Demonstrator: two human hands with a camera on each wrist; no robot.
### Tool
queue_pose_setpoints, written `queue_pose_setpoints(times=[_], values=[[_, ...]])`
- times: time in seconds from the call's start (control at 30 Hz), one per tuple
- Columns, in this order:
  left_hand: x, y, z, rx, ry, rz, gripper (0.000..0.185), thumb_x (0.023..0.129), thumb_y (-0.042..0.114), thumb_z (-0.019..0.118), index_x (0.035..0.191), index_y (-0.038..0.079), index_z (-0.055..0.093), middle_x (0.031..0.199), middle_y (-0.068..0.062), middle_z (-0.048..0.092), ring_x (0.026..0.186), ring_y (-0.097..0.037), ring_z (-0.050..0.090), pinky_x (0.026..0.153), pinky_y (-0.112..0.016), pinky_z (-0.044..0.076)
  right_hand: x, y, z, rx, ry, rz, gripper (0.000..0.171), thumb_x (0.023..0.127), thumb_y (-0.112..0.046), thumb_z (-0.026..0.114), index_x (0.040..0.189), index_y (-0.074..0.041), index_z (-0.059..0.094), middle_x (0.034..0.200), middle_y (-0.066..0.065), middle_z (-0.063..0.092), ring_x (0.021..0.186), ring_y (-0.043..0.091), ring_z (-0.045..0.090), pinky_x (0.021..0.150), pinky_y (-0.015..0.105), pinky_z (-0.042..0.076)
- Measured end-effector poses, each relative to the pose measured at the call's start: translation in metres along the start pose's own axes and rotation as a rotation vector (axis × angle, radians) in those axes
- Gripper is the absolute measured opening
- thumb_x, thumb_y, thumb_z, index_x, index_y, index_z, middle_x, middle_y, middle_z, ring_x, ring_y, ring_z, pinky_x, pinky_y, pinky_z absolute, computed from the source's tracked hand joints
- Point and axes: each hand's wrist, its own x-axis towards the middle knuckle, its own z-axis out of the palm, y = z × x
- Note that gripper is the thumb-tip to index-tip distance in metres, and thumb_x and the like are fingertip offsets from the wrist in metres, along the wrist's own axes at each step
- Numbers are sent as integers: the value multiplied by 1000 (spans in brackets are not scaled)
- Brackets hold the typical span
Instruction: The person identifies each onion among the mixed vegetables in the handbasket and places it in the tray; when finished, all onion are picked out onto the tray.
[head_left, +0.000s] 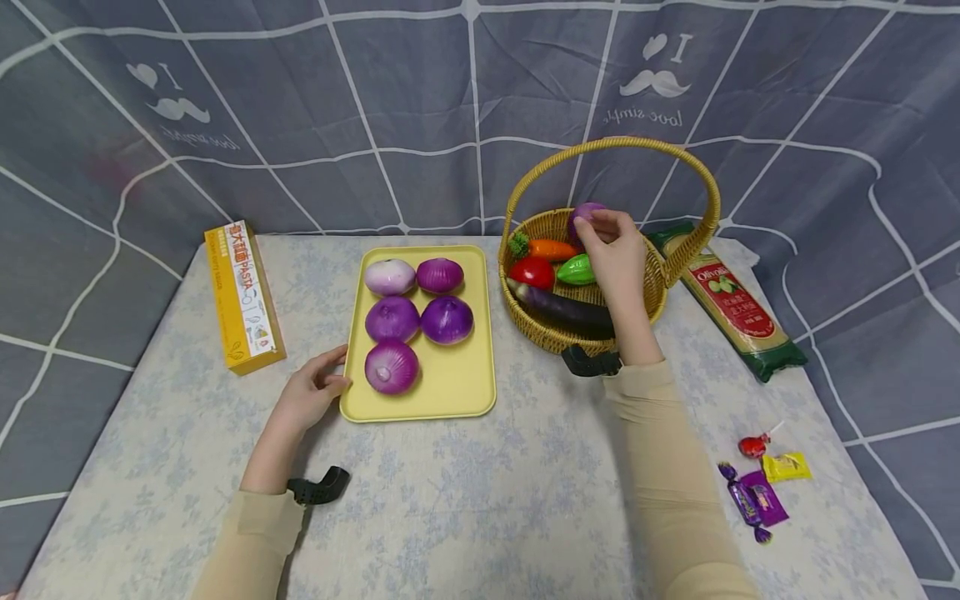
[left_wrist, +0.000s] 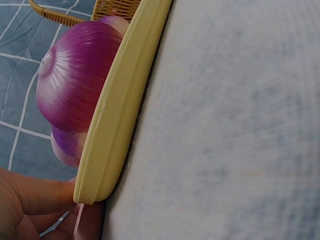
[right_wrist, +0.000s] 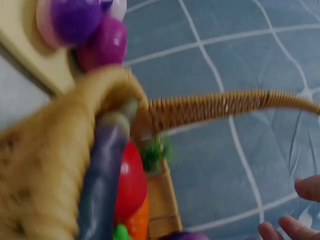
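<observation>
Head view: right hand (head_left: 617, 250) grips onion (head_left: 584, 218) in basket (head_left: 660, 287).

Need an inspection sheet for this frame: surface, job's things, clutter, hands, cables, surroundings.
Surface: table under a pale floral cloth.
Job's things: five purple onions on the yellow tray; sixth onion in the wicker basket, with carrot, tomato, green pepper, eggplant.
Clutter: pasta box left, spaghetti pack right, candies near right.
Hands: left hand touches the tray's edge; right hand grips the basket onion.
Cables: nothing seen.
Surroundings: grey grid-pattern backdrop cloth.
</observation>
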Motion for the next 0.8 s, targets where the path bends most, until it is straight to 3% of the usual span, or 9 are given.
queue_pose_setpoints(times=[0.3,0.53,0.8], values=[[1,-2,0,2,2,5,59,98,8,54,154,9,34,147,-19,45,102,-17,53,75,-17,46,19,12,-5,-50,49,92,61,88,-39,71,135,-4,53,132,16,55,120,28,52,104,38,42],[1,-2,0,9,13,-10,59,98,9,53,154,10,34,146,-18,47,101,-18,52,74,-17,45,31,16,-2,-80,0,187,75,87,-44,71,143,-4,41,142,17,41,128,28,43,109,39,39],[1,-3,1,0,10,-13,58,99,9,53,154,10,34,146,-17,47,103,-19,50,75,-17,45,42,20,1,-45,-26,259,78,88,-42,70,145,-3,37,144,20,39,129,29,42,108,40,39]])
